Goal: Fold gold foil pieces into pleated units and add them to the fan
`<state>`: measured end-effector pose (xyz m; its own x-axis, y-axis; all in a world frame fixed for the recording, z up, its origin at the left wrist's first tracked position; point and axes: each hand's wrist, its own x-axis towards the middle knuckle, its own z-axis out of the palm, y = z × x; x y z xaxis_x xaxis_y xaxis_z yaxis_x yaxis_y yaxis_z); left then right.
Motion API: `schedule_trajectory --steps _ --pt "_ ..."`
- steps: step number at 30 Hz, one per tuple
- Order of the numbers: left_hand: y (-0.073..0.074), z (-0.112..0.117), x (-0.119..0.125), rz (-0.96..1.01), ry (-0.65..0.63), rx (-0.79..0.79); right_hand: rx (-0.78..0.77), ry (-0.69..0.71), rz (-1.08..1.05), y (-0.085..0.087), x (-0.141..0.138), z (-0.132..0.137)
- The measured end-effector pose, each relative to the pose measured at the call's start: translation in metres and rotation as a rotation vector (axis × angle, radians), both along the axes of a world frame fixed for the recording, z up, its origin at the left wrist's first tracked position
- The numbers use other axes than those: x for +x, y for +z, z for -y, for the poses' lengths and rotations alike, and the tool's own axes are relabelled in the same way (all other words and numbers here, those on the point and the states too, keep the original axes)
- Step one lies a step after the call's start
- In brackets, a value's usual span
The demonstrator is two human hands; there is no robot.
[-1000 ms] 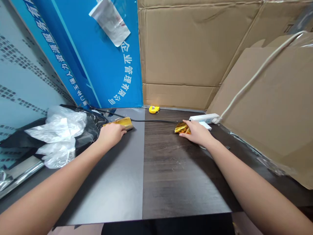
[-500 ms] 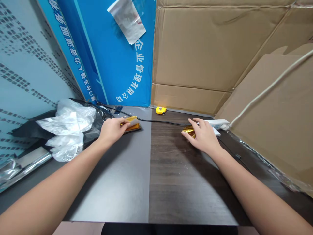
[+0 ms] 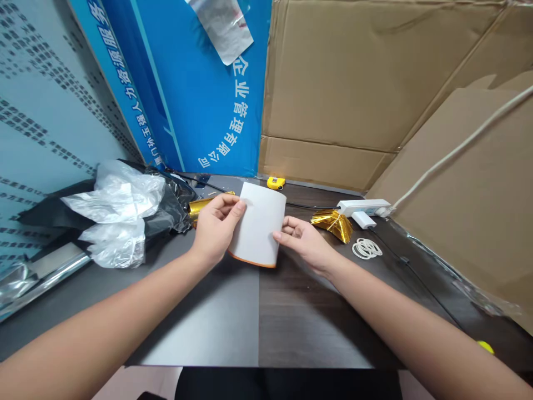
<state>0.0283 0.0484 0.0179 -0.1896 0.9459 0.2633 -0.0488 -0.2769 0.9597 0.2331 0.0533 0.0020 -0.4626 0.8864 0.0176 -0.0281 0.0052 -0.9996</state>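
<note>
A curved white sheet with an orange-gold lower edge [image 3: 259, 229] is lifted above the middle of the dark table [image 3: 291, 316]. My left hand [image 3: 216, 225] pinches its left edge with thumb and fingers. My right hand [image 3: 303, 241] supports its right edge, fingers partly curled against it. A stack of gold sheets [image 3: 200, 205] lies behind my left hand. A bundle of gold twist ties [image 3: 333, 222] lies just right of my right hand.
Crumpled clear plastic bags on black material [image 3: 120, 214] lie at the left. White rubber bands [image 3: 366, 248], a white power strip [image 3: 364, 206] and its cable sit at the right. A yellow tape measure [image 3: 275, 183] rests by the cardboard wall [image 3: 353, 83]. A blue banner [image 3: 200, 89] stands behind.
My left hand lifted a sheet off the gold stack and brought it to the centre. My right hand left the gold ties and moved left onto the sheet's right edge.
</note>
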Motion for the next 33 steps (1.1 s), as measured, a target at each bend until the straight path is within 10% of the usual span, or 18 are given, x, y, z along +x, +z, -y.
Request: schedule_trajectory --steps 7,13,17,22,27,33 --pt "-0.028 -0.015 -0.003 -0.191 -0.113 -0.204 -0.022 -0.191 0.154 -0.017 0.018 -0.012" --pt "-0.023 -0.020 -0.007 -0.291 -0.093 -0.172 0.074 -0.201 0.232 -0.023 0.022 -0.019" --pt "0.010 -0.024 -0.039 -0.362 0.187 0.056 0.144 -0.143 0.233 -0.027 0.021 -0.018" --pt "0.048 -0.021 -0.077 -0.941 0.741 0.545 0.212 -0.079 0.256 -0.029 0.022 -0.016" --pt "0.025 -0.030 -0.069 -1.459 0.352 0.273 0.288 -0.072 0.270 -0.028 0.021 -0.014" --pt "0.027 -0.031 -0.066 -1.424 0.195 0.186 0.463 -0.182 0.264 -0.012 0.031 -0.012"
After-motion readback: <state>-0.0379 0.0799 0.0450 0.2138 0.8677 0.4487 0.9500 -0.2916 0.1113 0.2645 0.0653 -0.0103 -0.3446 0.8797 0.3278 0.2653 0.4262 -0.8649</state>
